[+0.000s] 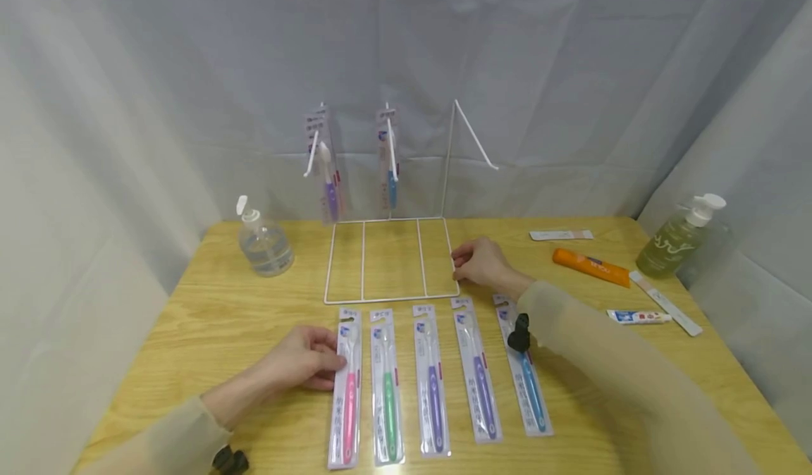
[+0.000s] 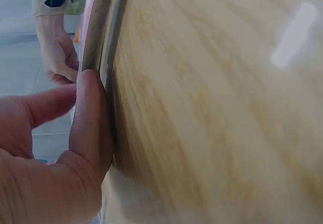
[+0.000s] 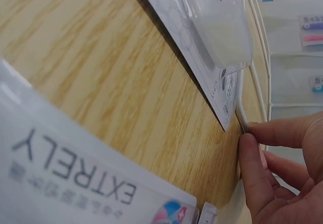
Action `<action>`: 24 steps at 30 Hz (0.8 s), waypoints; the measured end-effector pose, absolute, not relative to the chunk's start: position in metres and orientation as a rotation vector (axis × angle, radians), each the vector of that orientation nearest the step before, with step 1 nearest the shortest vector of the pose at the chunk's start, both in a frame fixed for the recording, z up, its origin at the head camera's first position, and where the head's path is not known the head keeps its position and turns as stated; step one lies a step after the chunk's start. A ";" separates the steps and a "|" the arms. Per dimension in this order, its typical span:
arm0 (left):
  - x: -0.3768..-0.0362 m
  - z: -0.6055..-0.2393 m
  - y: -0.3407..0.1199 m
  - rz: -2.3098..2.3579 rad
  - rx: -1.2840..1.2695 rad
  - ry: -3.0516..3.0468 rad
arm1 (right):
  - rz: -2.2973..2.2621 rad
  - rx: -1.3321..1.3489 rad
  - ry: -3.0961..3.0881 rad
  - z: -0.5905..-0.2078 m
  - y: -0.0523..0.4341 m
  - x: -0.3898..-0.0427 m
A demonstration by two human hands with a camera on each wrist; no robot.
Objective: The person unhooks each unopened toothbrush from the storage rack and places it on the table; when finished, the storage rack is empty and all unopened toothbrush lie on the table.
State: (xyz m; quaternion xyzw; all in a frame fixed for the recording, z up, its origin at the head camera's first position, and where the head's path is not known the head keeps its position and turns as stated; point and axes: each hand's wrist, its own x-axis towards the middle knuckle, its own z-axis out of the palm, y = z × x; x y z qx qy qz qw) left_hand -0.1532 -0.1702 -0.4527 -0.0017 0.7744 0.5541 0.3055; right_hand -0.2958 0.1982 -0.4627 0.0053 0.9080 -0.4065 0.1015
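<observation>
Watching from my end, I see the left hand (image 1: 303,359) resting on the table (image 1: 209,313) toward its front left, fingers lightly curled with the tips pinching the left edge of the pink toothbrush pack (image 1: 345,390); the wrist view shows a thumb (image 2: 88,118) pressed flat against that pack's edge, so the hold is thin and sideways, and I judge it could slip if lifted from there. The right hand (image 1: 480,262) sits at the front right corner of the white wire rack (image 1: 387,260), near the table's middle, fingers curled narrow and pinching the wire, as its wrist view shows with a fingertip (image 3: 252,168) on the wire; a pull there could, I think, drag or tip the light rack and shake the two packs hanging on its hooks (image 1: 330,172) toward the back edge. The green pack (image 1: 387,390) lies just beside the pink one, nearly touching; sliding the pink pack might nudge it and skew the row. The right sleeve (image 1: 590,348) hangs over the blue pack (image 1: 526,383) and may sweep it.
</observation>
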 end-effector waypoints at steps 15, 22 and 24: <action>-0.228 -0.393 -0.130 1.537 0.448 2.677 | -1.239 0.017 2.643 -0.461 0.199 -0.298; -0.294 -0.380 -0.072 1.915 0.369 2.735 | -1.265 -0.002 2.633 -0.462 0.199 -0.297; -0.310 -0.375 -0.061 1.977 0.306 2.736 | -1.270 -0.003 2.629 -0.462 0.199 -0.297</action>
